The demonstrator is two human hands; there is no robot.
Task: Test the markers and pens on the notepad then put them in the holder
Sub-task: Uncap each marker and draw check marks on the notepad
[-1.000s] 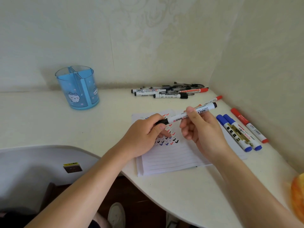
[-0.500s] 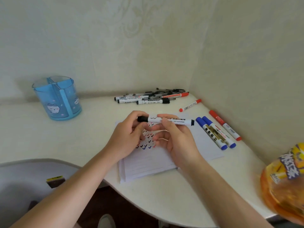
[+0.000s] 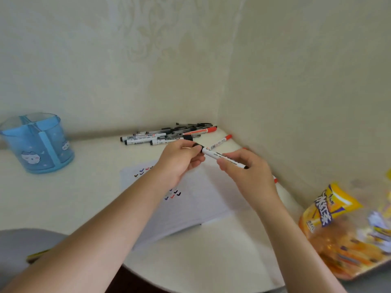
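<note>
While both hands [image 3: 182, 159] [image 3: 247, 172] pinch black marker [image 3: 220, 156], fingers closed, holder [image 3: 38, 142] far left, pens [image 3: 169, 135] behind.

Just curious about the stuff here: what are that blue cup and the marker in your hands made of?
The blue holder looks like translucent plastic: its inner dividers show through the walls. The marker seems smooth, glossy white plastic with printed labelling and a black cap.

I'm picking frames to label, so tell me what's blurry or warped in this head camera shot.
Head view: motion blur smears the snack bag at lower right; the notepad lines are washed out; wide-angle bending curves the table edge. The black marker between left hand and right hand stays fairly sharp.
</note>
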